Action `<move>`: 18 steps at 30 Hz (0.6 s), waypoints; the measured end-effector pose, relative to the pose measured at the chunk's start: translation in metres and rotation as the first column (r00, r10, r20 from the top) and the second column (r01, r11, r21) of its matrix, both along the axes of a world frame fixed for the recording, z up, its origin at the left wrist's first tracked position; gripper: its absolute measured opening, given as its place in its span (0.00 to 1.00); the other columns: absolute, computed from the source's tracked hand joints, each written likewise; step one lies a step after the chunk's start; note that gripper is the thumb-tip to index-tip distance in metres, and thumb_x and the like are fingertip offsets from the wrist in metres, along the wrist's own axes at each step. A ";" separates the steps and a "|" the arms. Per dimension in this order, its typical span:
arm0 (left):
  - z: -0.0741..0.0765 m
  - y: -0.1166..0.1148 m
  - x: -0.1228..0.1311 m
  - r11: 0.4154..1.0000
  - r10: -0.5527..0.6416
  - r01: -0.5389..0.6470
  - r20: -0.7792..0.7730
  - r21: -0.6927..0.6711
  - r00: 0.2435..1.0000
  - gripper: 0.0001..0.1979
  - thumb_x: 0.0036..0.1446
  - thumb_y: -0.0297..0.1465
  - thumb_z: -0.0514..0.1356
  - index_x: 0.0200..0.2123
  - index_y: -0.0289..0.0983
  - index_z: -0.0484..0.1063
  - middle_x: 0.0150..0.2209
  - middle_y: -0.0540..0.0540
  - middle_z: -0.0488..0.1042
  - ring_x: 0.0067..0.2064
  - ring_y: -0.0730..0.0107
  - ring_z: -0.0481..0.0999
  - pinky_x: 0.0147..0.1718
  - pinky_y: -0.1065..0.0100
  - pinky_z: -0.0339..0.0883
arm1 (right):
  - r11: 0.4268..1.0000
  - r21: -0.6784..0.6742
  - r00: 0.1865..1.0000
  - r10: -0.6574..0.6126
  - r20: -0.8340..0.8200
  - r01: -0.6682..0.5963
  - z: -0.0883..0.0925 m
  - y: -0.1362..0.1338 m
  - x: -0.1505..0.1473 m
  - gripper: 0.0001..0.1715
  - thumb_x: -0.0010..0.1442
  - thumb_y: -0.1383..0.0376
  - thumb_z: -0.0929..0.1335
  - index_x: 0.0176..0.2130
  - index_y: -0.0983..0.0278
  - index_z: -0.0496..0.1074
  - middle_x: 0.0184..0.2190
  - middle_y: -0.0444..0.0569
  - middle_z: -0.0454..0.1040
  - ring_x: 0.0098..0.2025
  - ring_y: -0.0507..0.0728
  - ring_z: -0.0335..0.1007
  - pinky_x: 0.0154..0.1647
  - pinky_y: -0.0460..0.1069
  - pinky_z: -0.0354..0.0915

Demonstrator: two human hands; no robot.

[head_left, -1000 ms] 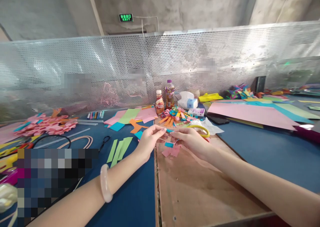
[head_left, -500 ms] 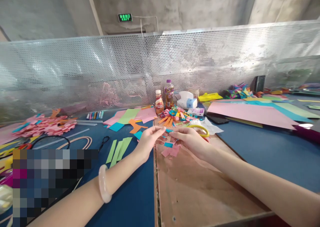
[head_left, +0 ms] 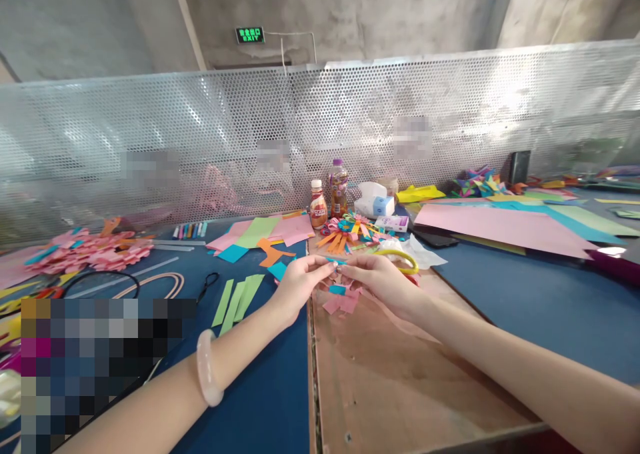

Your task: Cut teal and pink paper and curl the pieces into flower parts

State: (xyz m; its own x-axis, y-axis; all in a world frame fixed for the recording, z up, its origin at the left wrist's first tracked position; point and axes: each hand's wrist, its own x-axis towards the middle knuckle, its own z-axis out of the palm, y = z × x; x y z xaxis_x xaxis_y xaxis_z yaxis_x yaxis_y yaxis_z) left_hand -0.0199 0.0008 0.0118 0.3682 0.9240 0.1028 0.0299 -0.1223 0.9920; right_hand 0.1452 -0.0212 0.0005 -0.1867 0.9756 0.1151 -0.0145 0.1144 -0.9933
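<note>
A small blue paper piece is pinched at the fingertips of both hands, over the wooden board. My left hand comes in from the left, its thumb and forefinger closed on the piece. From the right, my right hand grips the same piece between thumb and fingers. Just below the fingertips lie pink paper scraps and a flat blue scrap. Yellow-handled scissors rest behind my right hand, partly hidden by it. The fingers cover most of the held paper.
Green paper strips lie left of my hands on the blue tabletop. A coffee bottle, a purple-capped bottle and a tissue pack stand behind. Large pink sheets spread right; a pink paper pile sits left.
My left fingertips have shifted slightly right, closer to my right fingertips, and less of the blue paper shows between them. The other things stay where they were.
</note>
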 end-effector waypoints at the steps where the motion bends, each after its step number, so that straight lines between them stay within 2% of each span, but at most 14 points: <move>1: 0.000 0.000 0.000 1.000 0.002 -0.002 -0.004 0.006 1.000 0.10 0.48 0.37 0.61 0.30 0.35 0.70 0.28 0.48 0.72 0.30 0.72 0.71 0.30 0.70 0.63 | 1.000 0.008 1.000 -0.005 0.023 0.005 0.000 0.000 0.000 0.15 0.49 0.56 0.69 0.30 0.66 0.73 0.29 0.47 0.73 0.28 0.51 0.67 0.29 0.47 0.62; 6: 0.001 0.000 0.000 0.999 0.015 -0.014 -0.043 0.039 0.999 0.10 0.49 0.37 0.60 0.29 0.35 0.70 0.27 0.48 0.72 0.29 0.72 0.71 0.29 0.70 0.62 | 0.999 0.044 0.999 -0.012 0.040 0.010 -0.002 0.001 -0.001 0.15 0.50 0.56 0.69 0.30 0.66 0.72 0.28 0.47 0.73 0.29 0.52 0.68 0.29 0.47 0.63; 10: 0.002 -0.001 0.001 0.998 0.023 -0.020 -0.062 0.058 0.998 0.09 0.49 0.36 0.60 0.29 0.35 0.71 0.26 0.49 0.72 0.27 0.73 0.70 0.29 0.70 0.62 | 1.000 0.026 1.000 -0.011 0.027 0.011 -0.002 0.001 -0.001 0.15 0.48 0.56 0.70 0.32 0.65 0.73 0.31 0.47 0.74 0.30 0.52 0.68 0.30 0.47 0.64; 18: 0.003 -0.001 0.001 0.997 0.018 -0.013 -0.066 0.077 0.998 0.09 0.49 0.36 0.60 0.29 0.35 0.70 0.26 0.49 0.72 0.29 0.71 0.71 0.30 0.70 0.62 | 1.000 0.025 1.000 -0.006 0.006 0.005 -0.001 0.000 -0.001 0.14 0.49 0.56 0.69 0.31 0.65 0.72 0.29 0.47 0.73 0.29 0.51 0.66 0.29 0.46 0.62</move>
State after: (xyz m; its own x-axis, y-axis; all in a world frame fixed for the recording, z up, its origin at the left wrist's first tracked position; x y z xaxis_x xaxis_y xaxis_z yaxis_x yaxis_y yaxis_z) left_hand -0.0186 -0.0006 0.0144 0.3620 0.9201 0.1492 0.0985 -0.1969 0.9755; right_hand 0.1446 -0.0208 -0.0005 -0.1822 0.9735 0.1381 -0.0077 0.1390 -0.9903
